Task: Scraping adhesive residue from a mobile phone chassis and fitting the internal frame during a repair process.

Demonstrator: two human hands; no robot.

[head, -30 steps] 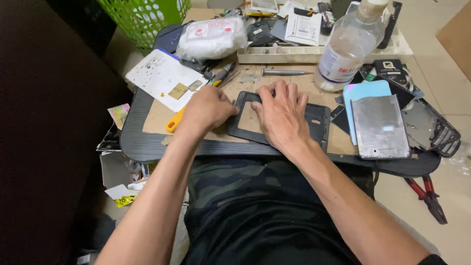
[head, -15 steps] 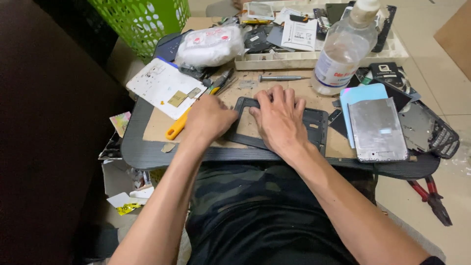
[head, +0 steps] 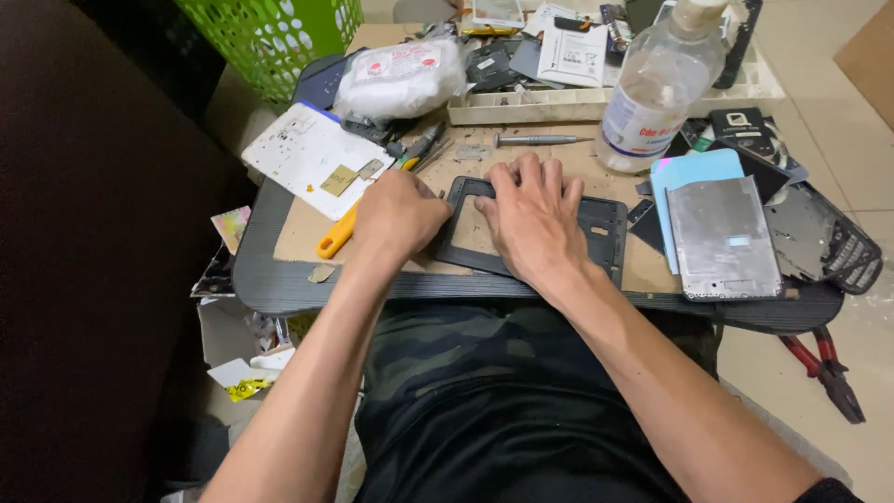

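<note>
Head view, left hand: the left hand is curled into a loose fist at the left edge of the dark phone frame; it touches the frame, but I cannot tell if the fingers really pinch it, because they are hidden under the hand.
Head view, right hand: the right hand lies flat on the frame with the fingers spread and stretched forward; it presses down and grips nothing.
Phone frame: it lies flat on a brown cardboard sheet, in the middle of the small dark table, just in front of the person's body.
Left of the hands: an orange-handled tool lies just beside the left hand, and a white card with small parts on it is behind it.
Behind the hands: a thin metal screwdriver lies near the fingertips, and a clear plastic bottle stands to the right of it.
Right of the hands: a silver metal plate lies on a light blue sheet, well apart from the right hand.
Floor: red-handled pliers lie beside the table on the right.
Far left corner: a green basket stands behind the table.
</note>
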